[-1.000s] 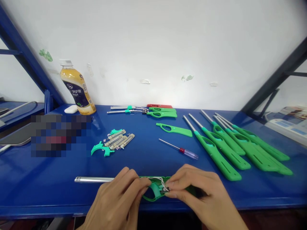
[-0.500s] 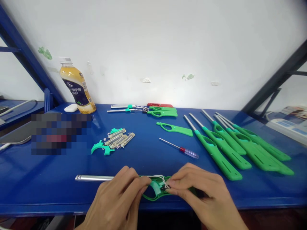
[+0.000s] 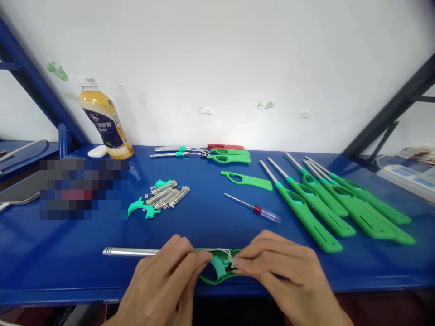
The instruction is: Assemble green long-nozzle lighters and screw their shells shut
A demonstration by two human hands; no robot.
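An opened gas lighter, its green half shell [image 3: 213, 281] facing up, lies across the front of the table between my hands. Its metal tube [image 3: 131, 252] points left, passing behind my left hand [image 3: 166, 276], which is closed around the shell's front part. Inside the shell sits a teal trigger [image 3: 218, 267]. White wires [image 3: 220, 250] run along the far rim and bend down beside the trigger. My right hand [image 3: 285, 267] pinches at the wires with thumb and fingertips, over the handle. Those fingers mostly hide a small dark part and the handle end.
Several finished-looking green lighters [image 3: 299, 208] lie at right. A screwdriver [image 3: 267, 214] and a loose green shell half [image 3: 248, 180] are mid-table. Clear fuel tanks [image 3: 166, 197] and teal triggers [image 3: 136, 206] lie left. Tubes, shells and a bottle [image 3: 107, 124] stand or lie behind.
Both hands stay on the lighter, with my right fingertips slightly shifted, covering more of the small dark part. The whole view has moved a little.
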